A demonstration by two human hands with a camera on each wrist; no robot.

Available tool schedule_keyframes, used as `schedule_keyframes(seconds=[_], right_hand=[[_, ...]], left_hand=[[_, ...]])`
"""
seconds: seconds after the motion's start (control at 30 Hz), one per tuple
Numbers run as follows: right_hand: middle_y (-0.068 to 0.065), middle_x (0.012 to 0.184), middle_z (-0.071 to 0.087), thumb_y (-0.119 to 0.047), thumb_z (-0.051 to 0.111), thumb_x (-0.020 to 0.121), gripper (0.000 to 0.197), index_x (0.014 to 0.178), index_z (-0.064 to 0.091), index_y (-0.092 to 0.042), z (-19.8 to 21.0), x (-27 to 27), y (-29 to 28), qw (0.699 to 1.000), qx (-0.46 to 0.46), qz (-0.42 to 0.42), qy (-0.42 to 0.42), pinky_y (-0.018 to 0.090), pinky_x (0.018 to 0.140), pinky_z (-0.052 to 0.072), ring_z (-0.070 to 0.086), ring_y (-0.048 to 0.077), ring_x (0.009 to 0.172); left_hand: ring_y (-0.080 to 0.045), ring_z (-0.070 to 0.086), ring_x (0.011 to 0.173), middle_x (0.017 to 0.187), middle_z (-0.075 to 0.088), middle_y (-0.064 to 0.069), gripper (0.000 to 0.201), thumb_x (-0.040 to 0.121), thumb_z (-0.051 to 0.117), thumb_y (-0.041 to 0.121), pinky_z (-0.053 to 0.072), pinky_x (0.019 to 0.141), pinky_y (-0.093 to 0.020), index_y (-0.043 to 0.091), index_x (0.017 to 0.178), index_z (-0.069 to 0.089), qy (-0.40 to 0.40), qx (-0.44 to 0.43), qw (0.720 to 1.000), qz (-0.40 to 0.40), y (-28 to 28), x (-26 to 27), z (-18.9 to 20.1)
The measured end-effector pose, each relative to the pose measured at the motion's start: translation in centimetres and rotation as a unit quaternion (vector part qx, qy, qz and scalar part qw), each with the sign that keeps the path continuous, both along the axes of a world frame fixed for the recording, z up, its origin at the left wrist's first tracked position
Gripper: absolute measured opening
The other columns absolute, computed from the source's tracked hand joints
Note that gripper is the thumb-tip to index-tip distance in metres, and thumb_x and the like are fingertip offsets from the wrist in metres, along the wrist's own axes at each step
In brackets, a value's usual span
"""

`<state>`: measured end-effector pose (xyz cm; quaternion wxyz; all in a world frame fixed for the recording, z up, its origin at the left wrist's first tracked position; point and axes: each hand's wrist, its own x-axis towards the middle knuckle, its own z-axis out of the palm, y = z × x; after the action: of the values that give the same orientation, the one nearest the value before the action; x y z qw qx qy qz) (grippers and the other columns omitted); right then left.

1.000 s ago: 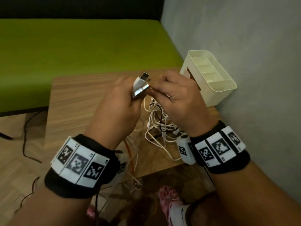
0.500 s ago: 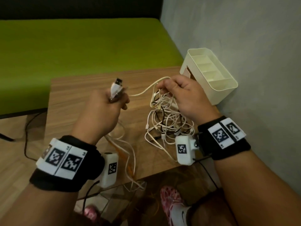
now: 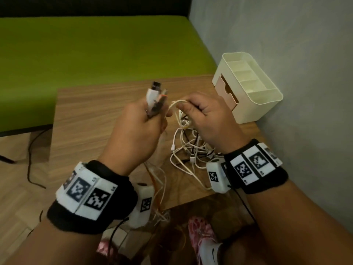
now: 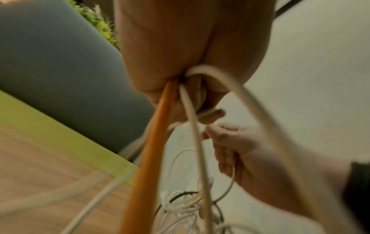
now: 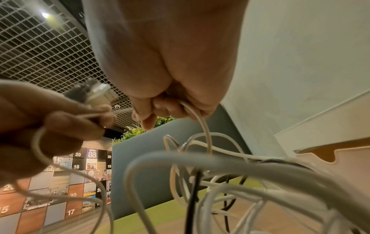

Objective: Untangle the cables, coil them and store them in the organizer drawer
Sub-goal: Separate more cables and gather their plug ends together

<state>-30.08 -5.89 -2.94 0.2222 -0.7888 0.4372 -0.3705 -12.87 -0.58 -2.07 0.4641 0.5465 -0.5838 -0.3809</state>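
My left hand [image 3: 145, 123] grips a bundle of cable plugs [image 3: 155, 98], white and orange, whose ends stick up above the fist. An orange cable [image 4: 148, 158] and white cables hang down from that fist. Close beside it my right hand [image 3: 193, 113] pinches a loop of white cable [image 3: 176, 105] lifted from the tangle of white and black cables [image 3: 191, 150] on the wooden table [image 3: 91, 115]. In the right wrist view the white cable [image 5: 202, 125] leaves my curled fingers. The cream organizer [image 3: 254, 88] with its tan drawer [image 3: 228, 90] stands at the table's far right corner.
A grey wall [image 3: 286, 54] runs along the right, just behind the organizer. A green surface [image 3: 95, 44] lies beyond the table. A thin black cord [image 3: 29, 150] trails over the wooden floor at the left. Pink shoes [image 3: 202, 232] show below the table's near edge.
My hands first drew apart, the left going left with the plugs and a white cable stretched between. Now they are close together again, the plugs raised, and the right pinches a cable loop.
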Motion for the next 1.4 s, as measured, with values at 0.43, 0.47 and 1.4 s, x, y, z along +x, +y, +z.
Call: schedule_keyframes(seconds=[0.43, 0.47, 1.4], right_hand=[[-0.012, 0.094, 0.067, -0.026, 0.060, 0.096, 0.011, 0.102, 0.066, -0.032, 0.3, -2.7, -1.0, 0.970, 0.209, -0.008, -0.126, 0.017, 0.083, 0.050, 0.063, -0.001, 0.091], [-0.012, 0.104, 0.066, -0.030, 0.060, 0.095, 0.016, 0.110, 0.064, -0.035, 0.2, -2.2, -0.8, 0.968, 0.229, 0.011, -0.101, 0.020, 0.085, 0.052, 0.063, 0.000, 0.098], [-0.011, 0.078, 0.062, -0.029, 0.060, 0.097, 0.018, 0.092, 0.068, -0.013, 0.8, 0.3, 1.3, 0.984, 0.161, 0.076, -0.032, 0.020, 0.068, 0.046, 0.058, 0.002, 0.073]], left_hand=[[-0.007, 0.025, 0.043, 0.051, 0.035, 0.007, 0.028, 0.104, 0.044, 0.023, 0.019, 0.041, -0.018, 0.014, 0.080, 0.054, 0.228, 0.077, 0.968, 0.074, -0.8, 4.6, 0.3], [-0.007, 0.026, 0.043, 0.051, 0.034, 0.007, 0.028, 0.104, 0.044, 0.024, 0.020, 0.041, -0.017, 0.013, 0.080, 0.053, 0.230, 0.083, 0.968, 0.063, -0.8, 4.2, 0.3], [-0.002, 0.044, 0.049, 0.063, 0.054, 0.014, 0.022, 0.090, 0.054, 0.034, 0.033, 0.049, -0.028, 0.032, 0.070, 0.063, 0.046, -0.046, 0.998, 0.009, -0.7, 1.8, -0.9]])
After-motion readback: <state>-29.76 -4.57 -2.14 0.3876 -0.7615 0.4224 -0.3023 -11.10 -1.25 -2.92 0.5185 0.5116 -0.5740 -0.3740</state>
